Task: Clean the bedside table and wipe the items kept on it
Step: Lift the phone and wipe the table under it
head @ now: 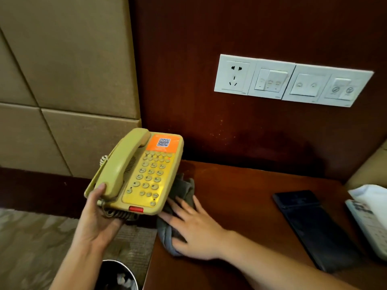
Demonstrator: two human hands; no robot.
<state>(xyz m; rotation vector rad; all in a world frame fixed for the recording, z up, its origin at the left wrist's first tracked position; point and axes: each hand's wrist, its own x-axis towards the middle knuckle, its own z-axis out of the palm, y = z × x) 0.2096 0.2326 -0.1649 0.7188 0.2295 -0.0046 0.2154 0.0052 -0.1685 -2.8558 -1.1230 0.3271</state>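
The phone, a yellow-beige desk set, is held up at the left edge of the surface, tilted, most of it out over the floor rather than over the wood. Its handset lies in the cradle along the left side. An orange sticker with a square code sits above the keypad, and a red button is on the near edge. A coiled cord bunches beneath the near end.

The left hand grips the phone from below at its near left corner, with the thumb laid on the lower end of the handset. The other fingers pass under the base and are hidden.

Just right of the phone, a grey cloth lies crumpled on the left part of the surface, partly tucked under the phone's right edge. Whether the two touch cannot be told. The right hand presses flat on the cloth, its fingers straight and spread wide and pointing toward the phone.

Further right on the surface lies a dark folder, and beyond it, at the frame's edge, a white item with a tissue above it.

On the dark wood wall behind is a white panel with a socket and switches. A padded wall fills the left. Below it is carpet, with a bin beside the table.
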